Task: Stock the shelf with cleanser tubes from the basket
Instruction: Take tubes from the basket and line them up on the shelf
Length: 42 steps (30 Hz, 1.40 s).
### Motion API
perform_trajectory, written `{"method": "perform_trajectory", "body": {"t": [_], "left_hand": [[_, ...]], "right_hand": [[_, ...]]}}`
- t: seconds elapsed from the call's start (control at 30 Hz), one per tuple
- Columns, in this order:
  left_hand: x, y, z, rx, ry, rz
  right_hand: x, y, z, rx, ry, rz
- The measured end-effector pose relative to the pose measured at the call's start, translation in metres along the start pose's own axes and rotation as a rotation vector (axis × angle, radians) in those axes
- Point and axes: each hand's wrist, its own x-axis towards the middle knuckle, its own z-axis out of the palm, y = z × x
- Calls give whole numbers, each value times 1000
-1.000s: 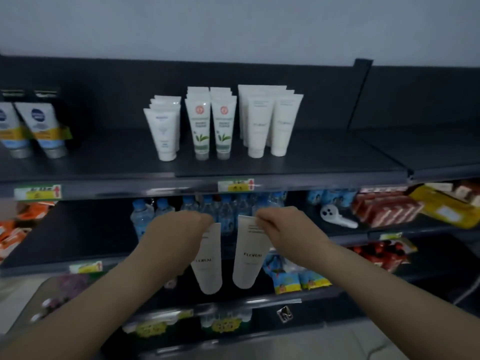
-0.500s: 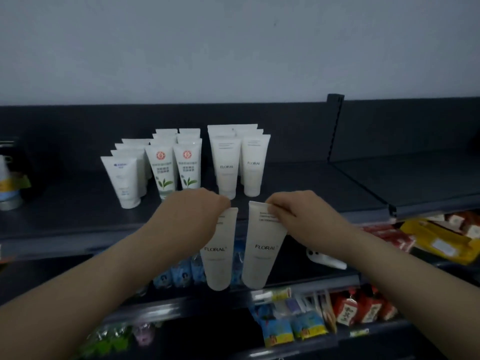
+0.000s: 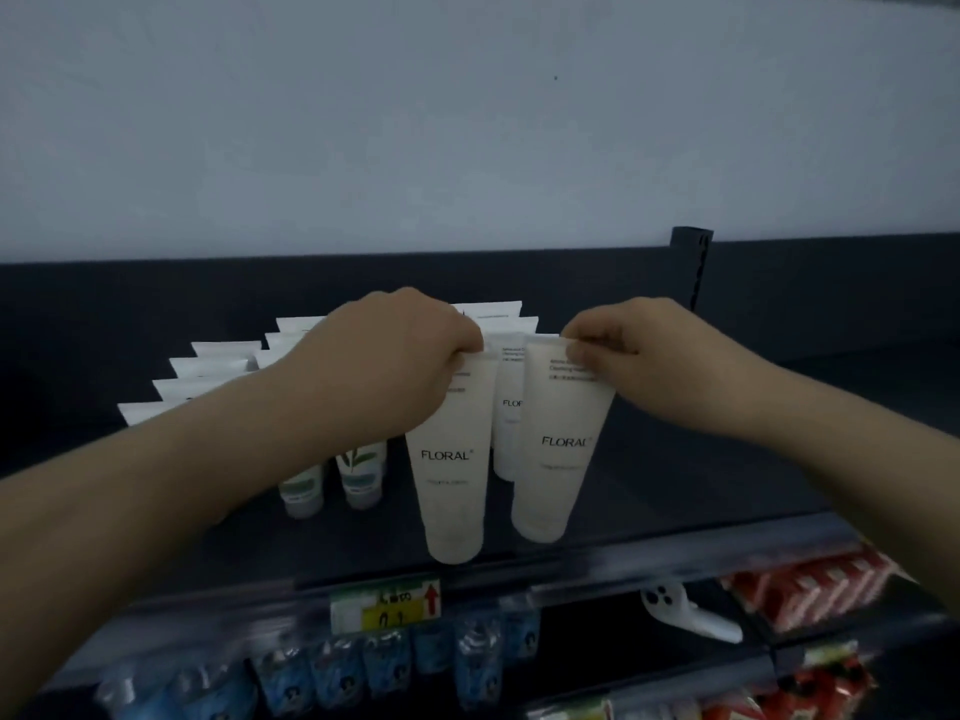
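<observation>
The left hand [image 3: 384, 356] is pinching the crimped end of the left tube [image 3: 452, 459], which is hanging cap-down near the front edge of the shelf [image 3: 675, 491]. Just beside it, the right tube [image 3: 556, 449] is hanging likewise, and the right hand [image 3: 639, 356] is pinching its crimped end.

Fig.: single head-worn wide-angle cam. The top shelf [image 3: 675, 485] is viewed from the front, close up, w/ the lens faced fwd & slightly down. Its front edge is seen low in frame, and the wall [image 3: 467, 122] is shown above.
</observation>
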Motion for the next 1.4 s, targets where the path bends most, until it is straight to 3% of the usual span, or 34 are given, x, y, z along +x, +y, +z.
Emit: {"method": "perform_trajectory", "body": {"t": [0.2, 0.47, 0.83, 1.4], "left_hand": [[27, -6, 19, -8, -93, -24], [38, -12, 47, 19, -89, -82], [45, -5, 54, 5, -106, -171], [54, -6, 53, -105, -163, -150]], "right_hand": [[34, 19, 18, -2, -56, -35], [61, 38, 42, -16, -149, -85], [71, 53, 55, 13, -162, -122], [87, 69, 38, 210, -168, -190]]}}
